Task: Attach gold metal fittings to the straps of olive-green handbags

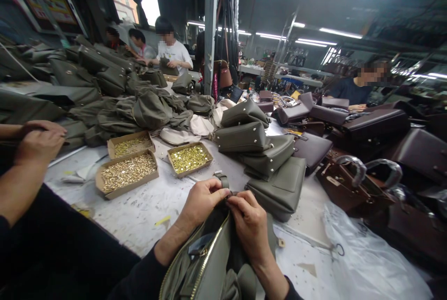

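Observation:
An olive-green bag (213, 263) with an open gold zipper lies in front of me at the bottom centre. My left hand (202, 200) pinches a short strap tab with a metal buckle at the bag's top edge. Close beside it, my right hand (250, 221) pinches the same top edge, its fingertips nearly touching those of my left hand. Any small part between the fingertips is too small to make out. Beyond my hands stand cardboard trays of small gold metal pieces, one (127, 174) at the left and another (190, 158) nearer the centre.
Finished-looking olive bags (275, 183) are stacked right of centre, with dark brown bags (377, 128) and clear plastic (370, 253) farther right. Olive bags (111, 76) pile up at the back left. A co-worker's hands (40, 144) are at the left edge; more people sit behind.

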The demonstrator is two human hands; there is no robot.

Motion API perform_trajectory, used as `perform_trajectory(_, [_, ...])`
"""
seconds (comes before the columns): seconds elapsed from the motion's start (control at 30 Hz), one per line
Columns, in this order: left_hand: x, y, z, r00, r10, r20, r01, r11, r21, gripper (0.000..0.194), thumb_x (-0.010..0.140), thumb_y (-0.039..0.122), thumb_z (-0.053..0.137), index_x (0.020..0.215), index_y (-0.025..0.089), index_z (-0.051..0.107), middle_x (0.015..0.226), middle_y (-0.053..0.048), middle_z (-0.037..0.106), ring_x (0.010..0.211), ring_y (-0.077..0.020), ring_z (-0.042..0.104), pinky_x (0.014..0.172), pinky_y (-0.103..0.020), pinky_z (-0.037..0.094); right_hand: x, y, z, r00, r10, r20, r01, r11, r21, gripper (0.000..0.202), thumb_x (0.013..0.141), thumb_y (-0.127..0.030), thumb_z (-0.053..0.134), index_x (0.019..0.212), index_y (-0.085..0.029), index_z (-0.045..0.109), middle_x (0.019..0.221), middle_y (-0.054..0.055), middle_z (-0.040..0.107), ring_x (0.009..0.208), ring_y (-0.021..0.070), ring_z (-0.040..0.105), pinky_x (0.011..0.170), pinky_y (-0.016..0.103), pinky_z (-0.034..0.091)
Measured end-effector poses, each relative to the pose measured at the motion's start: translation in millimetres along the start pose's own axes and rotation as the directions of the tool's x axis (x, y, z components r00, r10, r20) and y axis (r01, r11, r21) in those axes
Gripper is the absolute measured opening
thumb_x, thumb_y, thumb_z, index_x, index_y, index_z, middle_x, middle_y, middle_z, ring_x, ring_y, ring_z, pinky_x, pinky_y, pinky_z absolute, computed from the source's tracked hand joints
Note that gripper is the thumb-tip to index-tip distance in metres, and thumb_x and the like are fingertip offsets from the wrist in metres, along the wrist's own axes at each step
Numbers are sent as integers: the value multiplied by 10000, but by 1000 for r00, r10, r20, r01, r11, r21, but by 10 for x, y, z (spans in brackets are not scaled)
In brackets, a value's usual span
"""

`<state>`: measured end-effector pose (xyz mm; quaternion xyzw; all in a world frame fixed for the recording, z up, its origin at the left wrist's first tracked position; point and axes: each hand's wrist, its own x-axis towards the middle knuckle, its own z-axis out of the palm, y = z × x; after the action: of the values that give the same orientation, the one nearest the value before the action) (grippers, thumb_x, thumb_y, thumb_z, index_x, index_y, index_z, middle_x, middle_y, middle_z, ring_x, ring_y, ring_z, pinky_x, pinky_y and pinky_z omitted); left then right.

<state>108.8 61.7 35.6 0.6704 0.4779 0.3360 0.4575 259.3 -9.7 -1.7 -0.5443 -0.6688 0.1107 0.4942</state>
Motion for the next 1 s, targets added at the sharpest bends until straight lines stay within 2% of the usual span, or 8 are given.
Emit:
perform_trajectory(0.3, [-8, -17, 17, 999, 15, -38, -14, 999, 40, 320, 779, 475, 647, 697, 168, 606, 673, 8, 565, 687, -167, 509, 654, -280, 374, 2, -6, -23, 999, -24, 22, 26, 993, -116, 179, 983, -147, 572, 980, -231, 731, 873, 28, 624, 770, 158, 589, 691, 233, 443])
perform_trajectory(0.57, [-20, -24, 31, 999, 9, -53, -7, 1000, 22, 306, 780, 468, 660, 699, 176, 613, 667, 17, 570, 679, -165, 521, 653, -276, 382, 46, -65, -43, 997, -55, 48, 65, 968, -243, 187, 999, -159, 549, 957, -218, 721, 848, 34, 625, 780, 178, 586, 695, 264, 417])
perform_trajectory(0.63, [-28, -15, 30, 998, 6, -56, -5, 1000, 16, 306, 776, 467, 659, 695, 175, 610, 665, 18, 565, 677, -164, 518, 653, -276, 381, 64, -81, -50, 999, -23, 48, 33, 975, -221, 169, 990, -160, 570, 939, -218, 721, 846, 29, 623, 772, 174, 590, 697, 268, 417])
perform_trajectory(0.8, [-27, 7, 26, 999, -3, -52, 3, 1000, 6, 321, 767, 481, 658, 685, 177, 598, 650, 21, 547, 665, -162, 505, 642, -276, 374, 100, -82, -56, 996, 94, 8, -94, 996, 6, 115, 925, -146, 668, 906, -235, 737, 852, 3, 644, 769, 151, 626, 701, 249, 446])
perform_trajectory(1.0, [-8, 20, 37, 999, 7, -40, -7, 1000, 15, 327, 771, 484, 647, 676, 176, 593, 643, 21, 540, 657, -160, 489, 638, -276, 366, 118, -65, -67, 990, 138, -32, -137, 990, 42, 98, 886, -153, 707, 816, -222, 701, 817, -14, 624, 750, 142, 616, 694, 251, 441])
